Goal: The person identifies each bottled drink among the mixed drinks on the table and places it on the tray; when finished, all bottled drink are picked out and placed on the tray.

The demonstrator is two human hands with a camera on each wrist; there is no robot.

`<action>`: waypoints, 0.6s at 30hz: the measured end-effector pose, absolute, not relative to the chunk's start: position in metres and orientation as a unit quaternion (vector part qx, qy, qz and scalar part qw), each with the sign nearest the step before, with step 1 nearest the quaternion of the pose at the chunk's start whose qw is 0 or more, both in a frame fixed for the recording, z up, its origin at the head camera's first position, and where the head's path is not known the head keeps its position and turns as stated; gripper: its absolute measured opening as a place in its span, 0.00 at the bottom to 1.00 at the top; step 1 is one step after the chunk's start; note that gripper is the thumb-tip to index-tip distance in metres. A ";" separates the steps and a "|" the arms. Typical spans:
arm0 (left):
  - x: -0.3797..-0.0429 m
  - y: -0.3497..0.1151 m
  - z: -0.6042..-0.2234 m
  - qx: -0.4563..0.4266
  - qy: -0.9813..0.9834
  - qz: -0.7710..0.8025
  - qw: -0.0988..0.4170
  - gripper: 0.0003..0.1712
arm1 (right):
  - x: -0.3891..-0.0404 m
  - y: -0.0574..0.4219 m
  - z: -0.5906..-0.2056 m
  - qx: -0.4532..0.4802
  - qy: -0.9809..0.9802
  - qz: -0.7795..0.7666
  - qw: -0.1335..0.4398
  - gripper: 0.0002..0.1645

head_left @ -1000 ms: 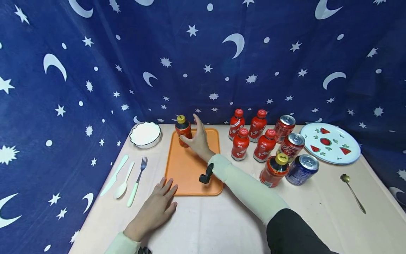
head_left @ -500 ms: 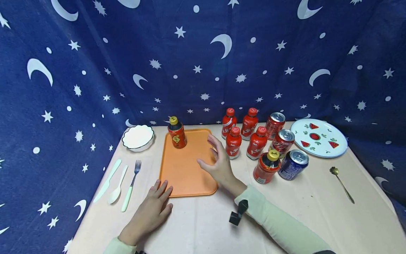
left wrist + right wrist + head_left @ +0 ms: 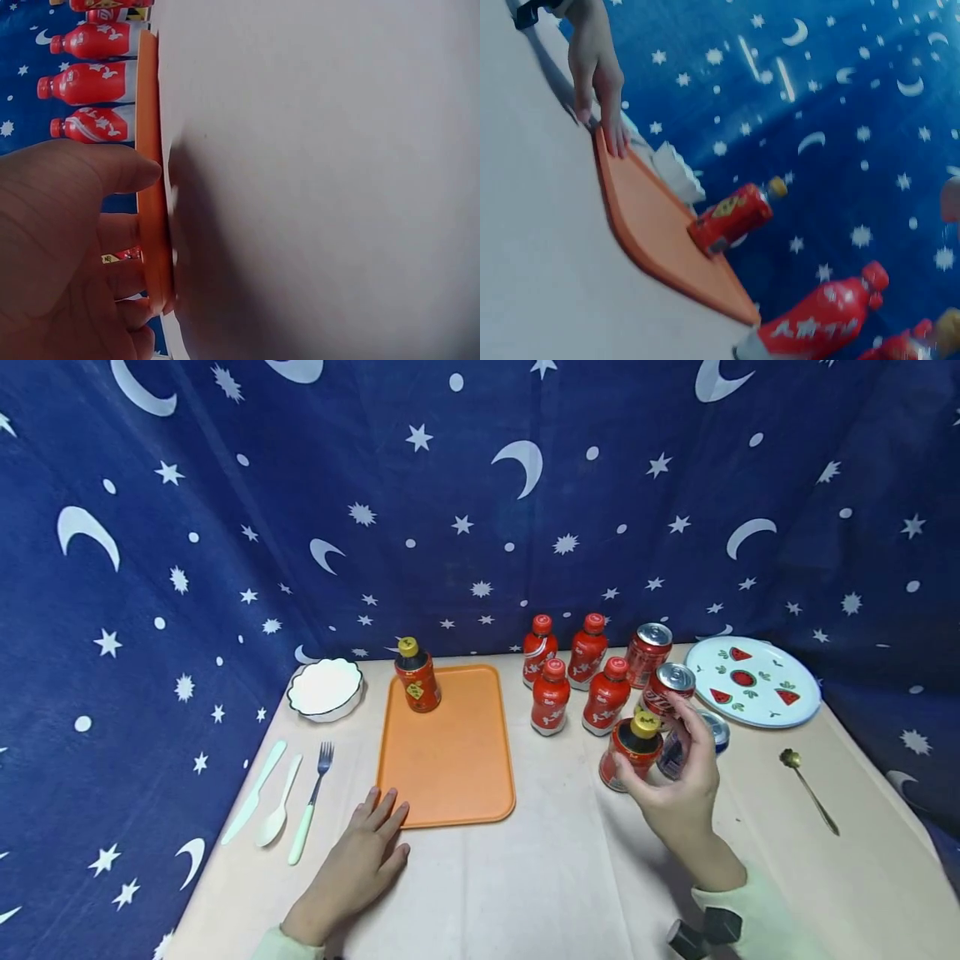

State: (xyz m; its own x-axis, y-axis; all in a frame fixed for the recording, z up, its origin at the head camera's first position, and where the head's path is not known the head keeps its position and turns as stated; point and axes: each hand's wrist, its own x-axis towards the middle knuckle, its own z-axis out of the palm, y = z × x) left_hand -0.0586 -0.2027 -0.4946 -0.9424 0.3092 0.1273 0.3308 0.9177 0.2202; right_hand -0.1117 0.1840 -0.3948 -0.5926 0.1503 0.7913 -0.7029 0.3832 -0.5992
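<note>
**Right hand (image 3: pixel 686 789) has crossed from the tray (image 3: pixel 450 760) to the yellow-capped bottle (image 3: pixel 637 746) on the table's right side**

Half a second ago it was over the tray's right edge; now it is at the yellow-capped bottle. Its thumb and fingers are parted in a wide curve, the thumb in front of the bottle and the fingers to its right. Whether they touch it cannot be told. The bottle stands upright on the pale table (image 3: pixel 525 885), beside a blue can (image 3: pixel 722 732) partly hidden by the hand.

The left hand (image 3: pixel 356 864) has stayed put at the orange tray's near left corner, fingers nearly straight and slightly spread, fingertips touching the corner. A second bottle with a yellow cap, the tray bottle (image 3: pixel 420 685), stands upright at the tray's far left.

Right of the tray stand four red-capped bottles (image 3: pixel 607 697), then two red cans (image 3: pixel 649 656). Farther right are a watermelon-patterned plate (image 3: pixel 808 683) and a metal spoon (image 3: pixel 812 793). Left of the tray lie a fork (image 3: pixel 303 831), a pale spoon (image 3: pixel 273 822) and a knife (image 3: pixel 258 789), with a white scalloped bowl (image 3: pixel 325 687) behind them. Dark blue cloth (image 3: pixel 420 485) printed with moons and stars hangs behind.
</note>
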 end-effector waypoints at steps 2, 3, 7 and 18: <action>-0.059 -0.203 -0.495 -0.165 -0.978 -0.122 0.044 0.31 | -0.112 0.192 -0.400 0.167 -0.747 0.502 0.402 0.51; -0.059 -0.203 -0.495 -0.164 -0.978 -0.123 0.044 0.31 | -0.113 0.195 -0.402 0.160 -0.755 0.497 0.398 0.52; -0.060 -0.203 -0.497 -0.162 -0.978 -0.121 0.048 0.31 | -0.110 0.197 -0.405 0.142 -0.773 0.489 0.379 0.53; -0.059 -0.201 -0.494 -0.158 -0.979 -0.118 0.050 0.31 | -0.133 0.218 -0.461 0.052 -0.818 0.513 0.255 0.57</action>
State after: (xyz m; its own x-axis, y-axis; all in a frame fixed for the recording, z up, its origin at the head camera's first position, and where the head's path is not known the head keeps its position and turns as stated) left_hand -0.0587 -0.2014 -0.4941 -0.9448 0.2980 0.1360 0.3218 0.9220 0.2153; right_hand -0.1327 0.2177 -0.4609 -0.8644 0.1775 0.4703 -0.3463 0.4678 -0.8131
